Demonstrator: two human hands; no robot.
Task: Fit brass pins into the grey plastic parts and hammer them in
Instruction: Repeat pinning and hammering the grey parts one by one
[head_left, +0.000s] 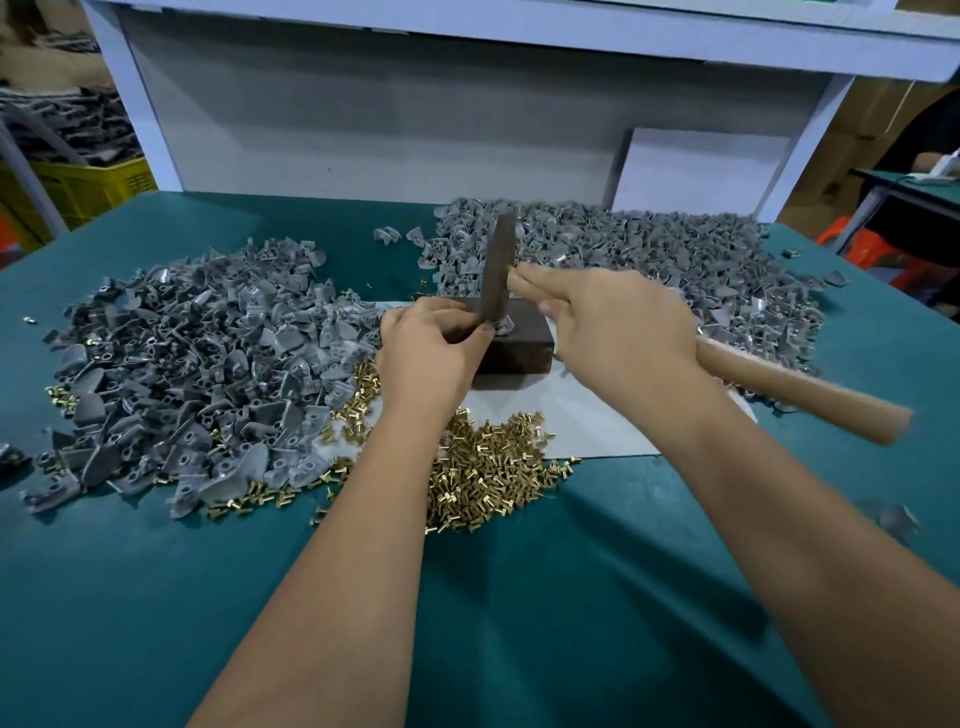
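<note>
Grey plastic parts (171, 374) heaped in 2 piles; left hand (431, 348) pinches 1 on the dark block (519, 348), right hand (618, 322) grips the wooden-handled hammer (496, 275); plenty of loose brass pins (483, 473) seemingly left.

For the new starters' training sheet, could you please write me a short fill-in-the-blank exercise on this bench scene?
1. The right hand grips the wooden handle of a ____.
2. The left hand steadies a part on the dark ____ under the hammer head.
3. The loose brass pins lie nearest the person, in front of the block, on the ____ table.

Missing words: hammer; block; green
</note>
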